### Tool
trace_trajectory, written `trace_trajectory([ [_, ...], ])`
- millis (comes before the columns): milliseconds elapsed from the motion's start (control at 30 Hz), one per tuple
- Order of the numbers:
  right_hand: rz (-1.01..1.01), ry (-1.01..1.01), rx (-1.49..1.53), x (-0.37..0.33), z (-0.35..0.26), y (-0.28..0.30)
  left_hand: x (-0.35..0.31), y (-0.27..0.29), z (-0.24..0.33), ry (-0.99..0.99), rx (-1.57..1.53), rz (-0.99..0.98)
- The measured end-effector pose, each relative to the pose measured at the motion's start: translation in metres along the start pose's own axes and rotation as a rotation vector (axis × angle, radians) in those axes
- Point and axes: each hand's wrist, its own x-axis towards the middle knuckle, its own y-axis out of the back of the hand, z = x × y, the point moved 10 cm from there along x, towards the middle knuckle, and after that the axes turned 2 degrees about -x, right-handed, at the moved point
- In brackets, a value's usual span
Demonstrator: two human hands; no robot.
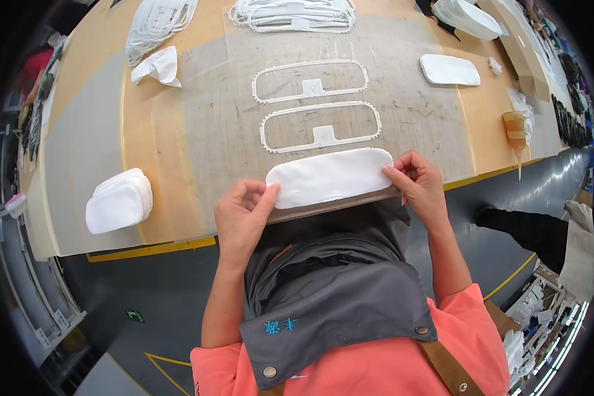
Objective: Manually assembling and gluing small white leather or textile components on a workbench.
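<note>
A long white fabric pad [330,177] with rounded ends lies at the table's near edge, held at both ends. My left hand [242,214] pinches its left end between thumb and fingers. At the right end, my right hand [418,187] grips it the same way. Just beyond the pad lies a white toothed oval frame [325,137] with a small square tab. A second such frame [311,86] rests farther off, parallel to the first.
More frames [294,16] are piled at the far middle. A stack of white pads [120,201] sits at left; another pad [449,70] lies at right near a tan pointed bottle [515,131]. Crumpled white cloth [158,67] lies far left. A person's dark-clad leg [528,231] shows at right.
</note>
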Motion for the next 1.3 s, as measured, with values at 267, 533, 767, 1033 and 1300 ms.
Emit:
trace_trajectory([
  [267, 0.036, 0.043, -0.047, 0.0, -0.002, -0.001, 0.0, 0.002, 0.002, -0.048, 0.068, 0.051],
  [533, 0.062, 0.072, -0.08, -0.001, -0.005, 0.0, -0.002, 0.0, 0.01, -0.099, 0.151, 0.075],
  [767, 0.072, 0.07, -0.076, -0.001, -0.001, -0.002, -0.003, -0.001, 0.012, -0.113, 0.15, 0.096],
  [1033, 0.09, 0.072, -0.087, -0.002, 0.0, -0.001, -0.003, -0.002, 0.012, -0.116, 0.141, 0.098],
  [1300, 0.087, 0.081, -0.079, -0.001, 0.0, -0.002, -0.004, -0.002, 0.012, -0.113, 0.189, 0.111],
])
